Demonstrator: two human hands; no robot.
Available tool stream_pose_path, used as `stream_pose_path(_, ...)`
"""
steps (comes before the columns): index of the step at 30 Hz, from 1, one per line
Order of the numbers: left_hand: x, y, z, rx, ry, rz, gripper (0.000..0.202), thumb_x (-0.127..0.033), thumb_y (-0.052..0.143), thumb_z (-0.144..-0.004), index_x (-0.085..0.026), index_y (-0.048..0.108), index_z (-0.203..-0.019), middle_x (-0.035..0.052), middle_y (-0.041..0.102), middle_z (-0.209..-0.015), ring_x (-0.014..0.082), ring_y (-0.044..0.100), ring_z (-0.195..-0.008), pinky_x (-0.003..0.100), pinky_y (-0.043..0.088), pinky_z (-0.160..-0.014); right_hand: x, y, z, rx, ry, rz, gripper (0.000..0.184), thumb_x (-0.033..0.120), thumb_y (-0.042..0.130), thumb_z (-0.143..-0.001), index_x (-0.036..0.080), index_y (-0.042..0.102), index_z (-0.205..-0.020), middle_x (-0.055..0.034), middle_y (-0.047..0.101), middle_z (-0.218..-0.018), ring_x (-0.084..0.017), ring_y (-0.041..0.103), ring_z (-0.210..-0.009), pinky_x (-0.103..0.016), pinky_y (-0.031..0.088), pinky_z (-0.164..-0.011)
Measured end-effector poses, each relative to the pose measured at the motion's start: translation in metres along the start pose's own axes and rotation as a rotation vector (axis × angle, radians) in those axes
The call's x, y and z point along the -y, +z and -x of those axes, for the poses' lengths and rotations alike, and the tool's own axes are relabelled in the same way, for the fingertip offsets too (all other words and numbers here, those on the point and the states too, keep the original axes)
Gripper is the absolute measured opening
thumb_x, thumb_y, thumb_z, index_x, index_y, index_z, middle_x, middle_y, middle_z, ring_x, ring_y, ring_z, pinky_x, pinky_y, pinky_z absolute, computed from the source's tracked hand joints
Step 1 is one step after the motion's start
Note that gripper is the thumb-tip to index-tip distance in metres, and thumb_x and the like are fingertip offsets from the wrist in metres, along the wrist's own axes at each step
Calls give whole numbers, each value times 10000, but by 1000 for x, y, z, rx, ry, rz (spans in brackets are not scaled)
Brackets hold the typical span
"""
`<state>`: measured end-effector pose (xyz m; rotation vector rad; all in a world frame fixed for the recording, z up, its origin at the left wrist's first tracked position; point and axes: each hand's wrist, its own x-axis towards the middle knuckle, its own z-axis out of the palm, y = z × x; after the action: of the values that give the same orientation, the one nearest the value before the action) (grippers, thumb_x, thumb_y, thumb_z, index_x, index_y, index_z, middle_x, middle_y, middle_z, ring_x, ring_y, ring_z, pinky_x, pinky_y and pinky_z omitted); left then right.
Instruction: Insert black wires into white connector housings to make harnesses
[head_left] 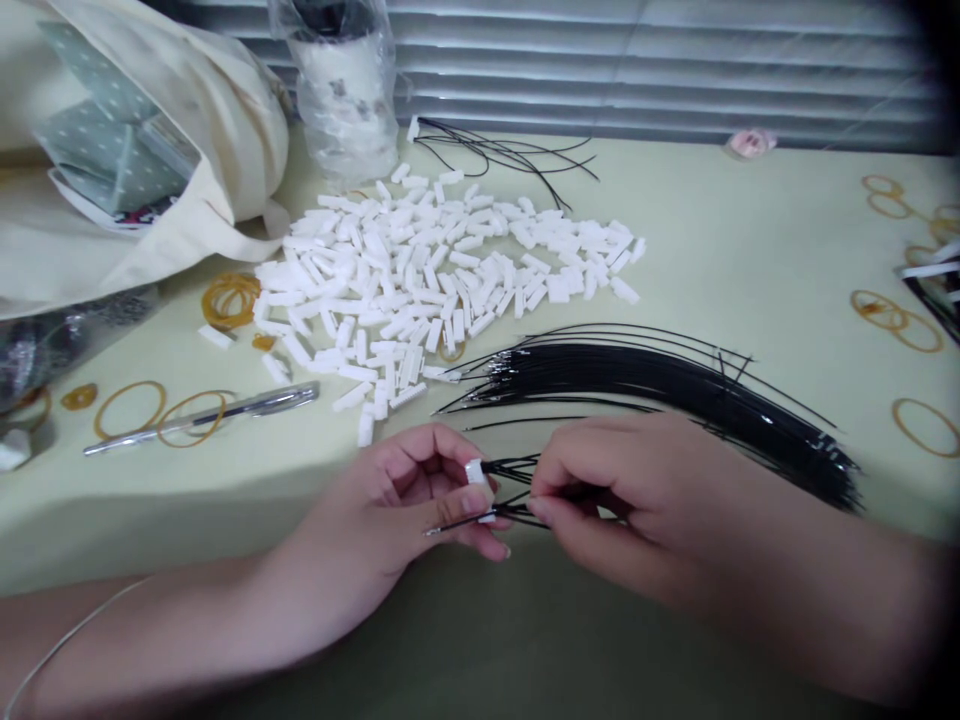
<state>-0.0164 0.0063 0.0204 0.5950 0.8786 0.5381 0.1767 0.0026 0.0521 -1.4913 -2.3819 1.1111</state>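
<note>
Connector (477, 473) partly hidden by left hand (409, 495)

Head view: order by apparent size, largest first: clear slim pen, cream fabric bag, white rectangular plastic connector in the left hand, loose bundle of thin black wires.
1. Cream fabric bag, cut off by the frame
2. Loose bundle of thin black wires
3. Clear slim pen
4. White rectangular plastic connector, partly behind the left hand's thumb
</note>
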Motion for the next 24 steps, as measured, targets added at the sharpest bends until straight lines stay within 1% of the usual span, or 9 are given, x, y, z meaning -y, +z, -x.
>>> stream_pose_path(3, 0, 0, 0, 6, -8, -10, 130, -142, 694, -766, -132, 569, -800, -35, 565, -731, 72, 618, -629, 166, 524, -592, 0, 0, 0, 4, -8, 10, 148, 117, 483, -705, 165, 603, -633, 24, 542, -564, -72, 405, -499, -219, 250, -485)
stream_pose_path(6, 0, -1, 0, -5, -21, -29, 133, -152, 693, -769, -137, 563, -795, -34, 582, -737, 79, 630, -632, 176, 524, -600, -1, 0, -2, 23, 5, 16, 151, 125, 485, -706, 172, 610, -635, 25, 546, -561, -75, 416, -501, -226, 246, -487)
stream_pose_path(10, 1, -1, 0, -2, -20, -45, 135, -158, 688, -774, -139, 557, -799, -31, 604, -726, 89, 645, -623, 181, 520, -601, 1, 3, -3, 29, -8, -1, 145, 137, 499, -735, 173, 608, -648, 20, 565, -595, -81, 446, -524, -223, 274, -500)
stream_pose_path(13, 0, -1, 1, 15, -20, -48, 124, -148, 677, -779, -132, 554, -783, -26, 611, -711, 91, 645, -616, 182, 517, -600, 4, 9, -2, 3, -27, 12, 179, 140, 481, -789, 170, 613, -672, 8, 579, -619, -90, 472, -539, -220, 298, -502)
stream_pose_path(16, -1, 0, 1, 42, -23, -42, 123, -136, 670, -781, -125, 549, -766, -20, 614, -720, 97, 647, -626, 197, 526, -614, 6, 14, -1, -53, -75, 51, 207, 131, 455, -825, 165, 601, -682, -6, 586, -639, -102, 492, -555, -220, 321, -502)
stream_pose_path(18, -1, -1, 1, 35, -19, -40, 123, -138, 673, -780, -127, 550, -776, -17, 617, -729, 102, 648, -644, 209, 532, -622, 6, 11, 0, -62, -109, 70, 204, 121, 460, -820, 170, 601, -680, -2, 583, -636, -103, 491, -550, -222, 334, -507)
stream_pose_path(20, 0, -2, 0, 16, -10, -40, 135, -151, 680, -779, -135, 550, -808, -17, 624, -754, 106, 657, -659, 212, 531, -633, 5, 4, 3, -74, -128, 73, 207, 120, 459, -822, 181, 608, -693, 7, 584, -653, -102, 500, -571, -223, 361, -535)
stream_pose_path(23, 2, -3, 0, -2, -7, -4, 165, -139, 694, -770, -143, 541, -833, -35, 621, -738, 102, 671, -654, 195, 513, -642, 3, -10, 11, -120, -90, 89, 177, 161, 455, -860, 205, 596, -764, 19, 587, -748, -92, 515, -647, -210, 394, -577)
stream_pose_path(24, 2, -3, 1, 0, -7, 18, 170, -134, 695, -769, -145, 541, -839, -41, 617, -725, 102, 674, -653, 192, 510, -645, 3, -13, 15, -113, -67, 101, 151, 179, 460, -870, 214, 586, -795, 20, 585, -788, -92, 520, -680, -206, 403, -592)
